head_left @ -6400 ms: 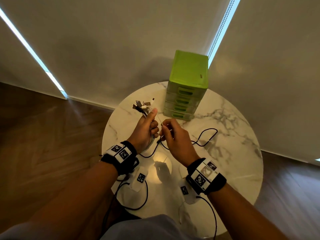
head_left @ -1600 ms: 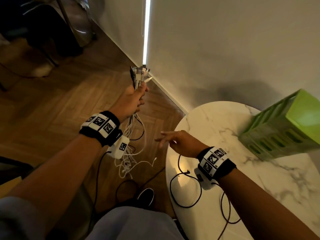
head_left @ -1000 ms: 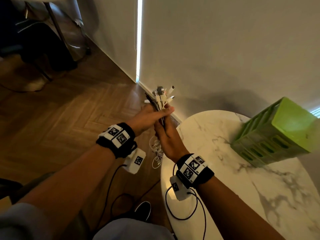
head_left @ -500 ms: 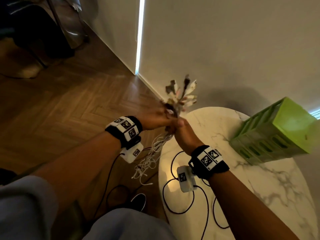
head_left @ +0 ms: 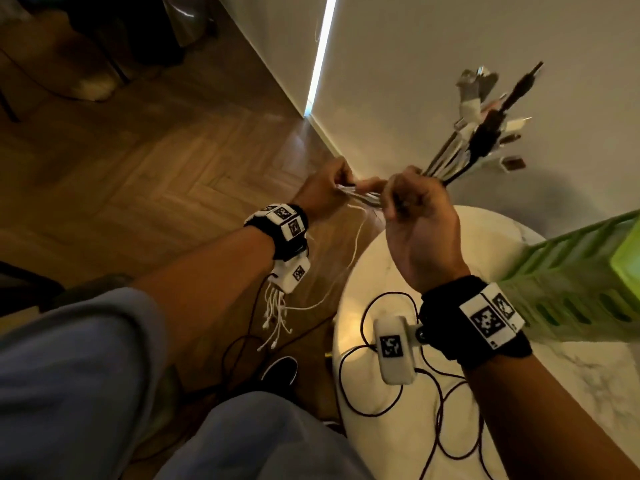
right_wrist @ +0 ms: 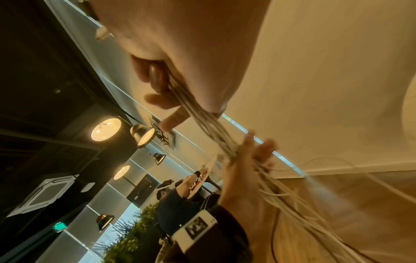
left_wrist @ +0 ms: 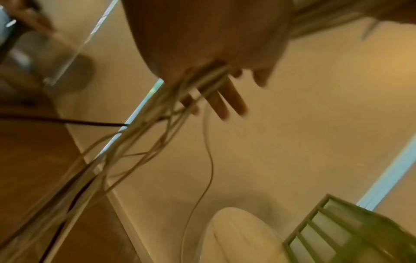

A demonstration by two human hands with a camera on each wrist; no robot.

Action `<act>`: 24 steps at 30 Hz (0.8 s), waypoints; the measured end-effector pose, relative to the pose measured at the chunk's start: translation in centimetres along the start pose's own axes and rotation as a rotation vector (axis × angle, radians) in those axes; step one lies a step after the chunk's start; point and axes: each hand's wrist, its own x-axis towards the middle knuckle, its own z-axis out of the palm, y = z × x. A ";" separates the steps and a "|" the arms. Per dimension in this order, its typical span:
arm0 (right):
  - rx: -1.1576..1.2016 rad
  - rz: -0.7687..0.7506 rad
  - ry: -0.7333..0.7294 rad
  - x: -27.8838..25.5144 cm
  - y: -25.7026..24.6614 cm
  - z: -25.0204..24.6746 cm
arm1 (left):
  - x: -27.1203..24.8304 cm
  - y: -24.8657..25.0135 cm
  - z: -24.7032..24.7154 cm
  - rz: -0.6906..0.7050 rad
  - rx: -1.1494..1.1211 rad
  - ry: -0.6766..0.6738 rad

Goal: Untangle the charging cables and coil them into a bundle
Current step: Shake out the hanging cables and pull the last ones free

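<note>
My right hand [head_left: 417, 216] and left hand [head_left: 323, 192] squeeze the cables [head_left: 363, 197] straight with plugs [head_left: 485, 119] together, but no coiling is done yet.

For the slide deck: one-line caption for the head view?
Right hand grips the cable bunch below its fanned plugs; left hand holds the strands beside it, loose ends dangling beside the marble table.

A bundle of white and black charging cables [head_left: 460, 150] runs taut between two hands, plug ends [head_left: 485, 109] fanned upward at one end, loose white tails [head_left: 277, 317] dangling toward the floor.
</note>
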 end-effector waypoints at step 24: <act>-0.249 0.205 -0.002 -2.4 1.3 -6.8 | -5.9 3.4 0.4 -0.101 -0.140 -0.764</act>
